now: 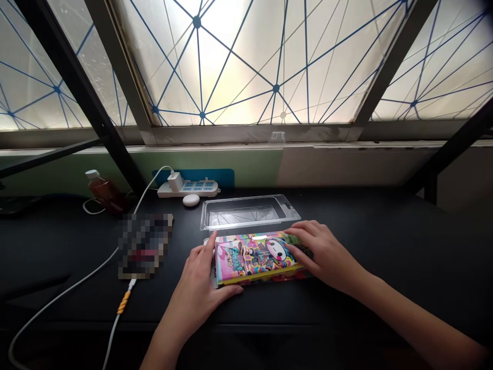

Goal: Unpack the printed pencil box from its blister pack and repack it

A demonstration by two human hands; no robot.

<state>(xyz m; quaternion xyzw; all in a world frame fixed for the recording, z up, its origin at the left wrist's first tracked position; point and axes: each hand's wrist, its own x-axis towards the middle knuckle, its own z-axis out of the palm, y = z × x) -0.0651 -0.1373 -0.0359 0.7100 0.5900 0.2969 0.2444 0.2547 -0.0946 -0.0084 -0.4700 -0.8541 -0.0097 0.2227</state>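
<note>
A flat, colourful pencil case (254, 258) with cartoon figures and a yellow front edge lies on the black desk. A white edge shows beneath its left end. My left hand (198, 285) grips that end, thumb along the front and index finger at the back corner. Over the right end curves my right hand (319, 252), its thumb on the printed top and its fingers toward the back edge. This hand hides the case's right corner. Just behind the case sits a clear plastic tray (283, 222), with nothing visible inside it.
A pixelated phone-like object (144, 246) with a white cable (111, 334) lies on the left. Farther back are a bottle of reddish liquid (106, 190), a power strip (200, 190) with a plugged-in charger (175, 181), and a white oval object (191, 200). Dark slanted posts frame the desk.
</note>
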